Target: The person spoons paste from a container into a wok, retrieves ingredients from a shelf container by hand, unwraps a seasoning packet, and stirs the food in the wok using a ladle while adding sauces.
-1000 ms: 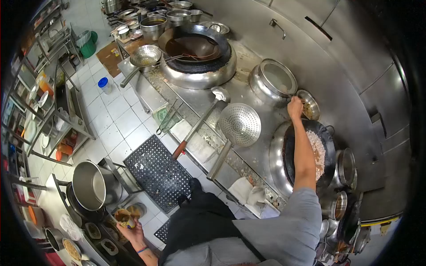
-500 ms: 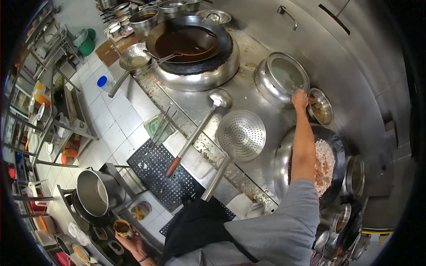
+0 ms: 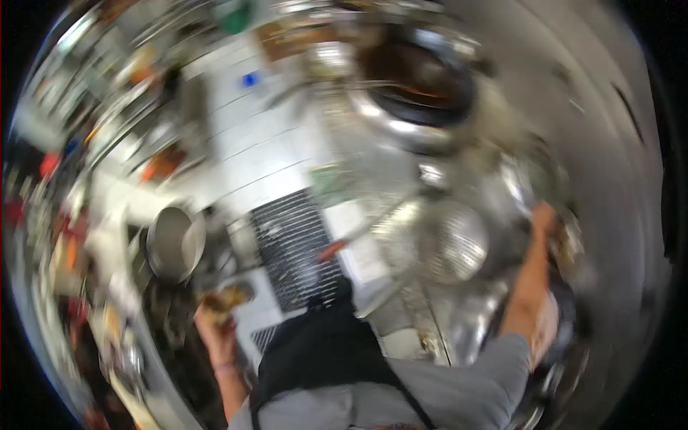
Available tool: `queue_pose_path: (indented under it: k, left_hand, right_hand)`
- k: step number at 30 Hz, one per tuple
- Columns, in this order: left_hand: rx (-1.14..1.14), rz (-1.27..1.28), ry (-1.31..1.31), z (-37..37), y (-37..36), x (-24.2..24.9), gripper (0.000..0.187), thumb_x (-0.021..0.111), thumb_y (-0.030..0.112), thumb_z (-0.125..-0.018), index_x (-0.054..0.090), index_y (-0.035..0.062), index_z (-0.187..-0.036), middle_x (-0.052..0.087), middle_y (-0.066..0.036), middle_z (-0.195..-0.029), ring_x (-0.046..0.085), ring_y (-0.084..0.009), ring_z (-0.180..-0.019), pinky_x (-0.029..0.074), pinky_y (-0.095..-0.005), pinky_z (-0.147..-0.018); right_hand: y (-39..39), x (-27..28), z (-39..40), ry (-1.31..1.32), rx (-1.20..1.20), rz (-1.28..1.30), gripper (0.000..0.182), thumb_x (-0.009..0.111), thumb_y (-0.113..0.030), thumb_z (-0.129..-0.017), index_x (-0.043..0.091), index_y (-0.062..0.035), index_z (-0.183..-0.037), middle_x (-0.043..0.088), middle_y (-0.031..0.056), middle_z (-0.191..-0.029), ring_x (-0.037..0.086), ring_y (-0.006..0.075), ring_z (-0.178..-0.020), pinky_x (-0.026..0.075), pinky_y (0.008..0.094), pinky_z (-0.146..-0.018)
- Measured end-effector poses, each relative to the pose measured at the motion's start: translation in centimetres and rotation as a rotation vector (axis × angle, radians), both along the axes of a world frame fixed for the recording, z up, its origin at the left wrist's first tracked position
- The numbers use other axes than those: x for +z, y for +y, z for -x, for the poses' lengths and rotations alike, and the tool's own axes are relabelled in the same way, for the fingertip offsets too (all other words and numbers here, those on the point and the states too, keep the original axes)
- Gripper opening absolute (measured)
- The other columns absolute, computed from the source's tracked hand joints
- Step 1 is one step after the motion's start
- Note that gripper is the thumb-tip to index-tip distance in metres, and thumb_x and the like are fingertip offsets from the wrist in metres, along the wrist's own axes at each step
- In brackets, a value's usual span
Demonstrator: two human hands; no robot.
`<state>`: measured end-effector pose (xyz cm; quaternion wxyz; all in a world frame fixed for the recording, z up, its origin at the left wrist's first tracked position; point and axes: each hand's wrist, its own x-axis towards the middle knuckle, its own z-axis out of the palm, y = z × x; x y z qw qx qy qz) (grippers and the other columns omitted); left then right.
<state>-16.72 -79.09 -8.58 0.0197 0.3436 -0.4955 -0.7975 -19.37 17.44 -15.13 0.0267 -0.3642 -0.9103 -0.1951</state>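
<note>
Motion blur smears the head view. At the lower left my left hand is closed round a small cup with brownish contents. My right arm reaches out to the right, where my right hand is closed at the near rim of a round steel pot. Exactly how the fingers meet the rim is too blurred to tell. Close beside that hand is a small metal bowl. A perforated strainer and a ladle with a reddish-brown handle lie between my arms, on the steel counter.
A wok of dark liquid sits on the burner at the far end. Pale food shows partly behind my right arm. A black perforated mat lies on the tiled floor. To the left stands a deep pot.
The whole view has swung, so the counter appears farther right and is now blurred. My left hand with the cup sits higher in the picture. My right hand stays at the pot's rim.
</note>
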Motion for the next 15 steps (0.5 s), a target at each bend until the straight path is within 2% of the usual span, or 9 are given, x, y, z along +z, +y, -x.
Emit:
queue_pose_path:
  k: [1, 3, 4, 5, 7, 8, 9, 10, 15]
  left_hand:
    - [0.002, 0.009, -0.009, -0.7, -0.4, -0.7, 0.027, 0.049, 0.036, -0.104, 0.062, 0.0135, -0.109, 0.063, -0.003, -0.083, 0.059, -0.0133, -0.059, 0.043, -0.0252, -0.044]
    - [-0.058, 0.044, 0.024, -1.7, -1.4, -3.0, 0.033, 0.046, 0.045, -0.105, 0.062, 0.0157, -0.112, 0.065, -0.003, -0.09, 0.064, -0.0156, -0.067, 0.048, -0.0291, -0.048]
    - [0.118, -0.063, -0.024, -1.8, -0.3, -2.5, 0.041, 0.043, 0.05, -0.105, 0.064, 0.0146, -0.111, 0.067, -0.005, -0.089, 0.065, -0.0177, -0.067, 0.05, -0.0321, -0.05]
    - [0.124, -0.138, -0.021, -2.0, -0.7, -2.8, 0.047, 0.04, 0.051, -0.104, 0.065, 0.0114, -0.11, 0.067, -0.006, -0.084, 0.065, -0.0192, -0.065, 0.05, -0.0334, -0.051]
    - [0.116, -0.206, -0.02, -2.3, -1.2, -3.8, 0.048, 0.04, 0.049, -0.104, 0.065, 0.0083, -0.111, 0.068, -0.007, -0.081, 0.066, -0.0206, -0.064, 0.05, -0.0338, -0.051]
    - [0.138, -0.202, -0.032, -2.1, -1.4, -3.8, 0.049, 0.04, 0.049, -0.104, 0.064, 0.0078, -0.112, 0.069, -0.008, -0.082, 0.066, -0.0209, -0.064, 0.05, -0.0337, -0.05]
    - [0.149, -0.205, -0.042, -1.9, -1.3, -3.6, 0.049, 0.04, 0.049, -0.104, 0.064, 0.0074, -0.112, 0.069, -0.009, -0.083, 0.066, -0.0213, -0.064, 0.05, -0.0335, -0.049]
    - [0.153, -0.212, -0.059, -2.0, -1.2, -3.6, 0.05, 0.04, 0.05, -0.104, 0.064, 0.0069, -0.112, 0.07, -0.009, -0.083, 0.066, -0.0216, -0.064, 0.049, -0.0334, -0.048]
    - [0.211, -0.213, -0.062, -2.2, -2.7, -3.6, 0.048, 0.04, 0.047, -0.104, 0.064, 0.0064, -0.11, 0.068, -0.01, -0.079, 0.065, -0.0213, -0.061, 0.048, -0.0302, -0.045]
  right_hand:
    - [3.8, -2.7, -0.6, 0.145, 0.145, 0.113, 0.028, 0.052, -0.023, -0.104, 0.072, -0.0041, -0.1, 0.073, 0.0115, -0.102, 0.07, 0.0242, -0.089, 0.056, 0.038, -0.077]
    - [8.2, -4.9, 0.9, 0.172, 0.259, 0.151, 0.025, 0.055, -0.023, -0.101, 0.071, -0.0037, -0.1, 0.072, 0.0113, -0.098, 0.069, 0.0254, -0.085, 0.056, 0.039, -0.073]
    - [10.6, -6.2, 1.3, 0.164, 0.306, 0.12, 0.024, 0.057, -0.023, -0.1, 0.071, -0.0036, -0.1, 0.071, 0.0112, -0.097, 0.068, 0.026, -0.083, 0.056, 0.0395, -0.071]
    - [12.6, -6.9, 2.1, 0.154, 0.342, 0.07, 0.024, 0.058, -0.023, -0.098, 0.071, -0.0034, -0.1, 0.07, 0.011, -0.095, 0.068, 0.0266, -0.081, 0.055, 0.04, -0.07]
    - [11.7, -5.2, 1.6, 0.173, 0.415, -0.099, 0.022, 0.061, -0.023, -0.096, 0.07, -0.003, -0.1, 0.069, 0.0108, -0.091, 0.066, 0.0279, -0.078, 0.055, 0.041, -0.066]
    - [11.1, -7.3, 0.0, 0.185, 0.543, -0.438, 0.022, 0.063, -0.023, -0.094, 0.07, -0.0028, -0.099, 0.068, 0.0107, -0.089, 0.066, 0.0285, -0.076, 0.054, 0.0415, -0.064]
    - [12.1, -2.7, 0.4, 0.237, 0.345, -0.165, 0.022, 0.063, -0.023, -0.094, 0.07, -0.003, -0.1, 0.068, 0.0106, -0.089, 0.066, 0.0281, -0.075, 0.054, 0.0413, -0.064]
    - [11.1, -1.6, 1.1, 0.265, 0.272, -0.103, 0.022, 0.063, -0.023, -0.094, 0.07, -0.0032, -0.1, 0.068, 0.0105, -0.088, 0.065, 0.0278, -0.075, 0.054, 0.041, -0.063]
    - [6.1, 1.3, 3.9, 0.395, 0.153, -0.029, 0.021, 0.062, -0.022, -0.092, 0.07, -0.004, -0.1, 0.068, 0.0099, -0.086, 0.064, 0.0261, -0.071, 0.052, 0.0398, -0.059]
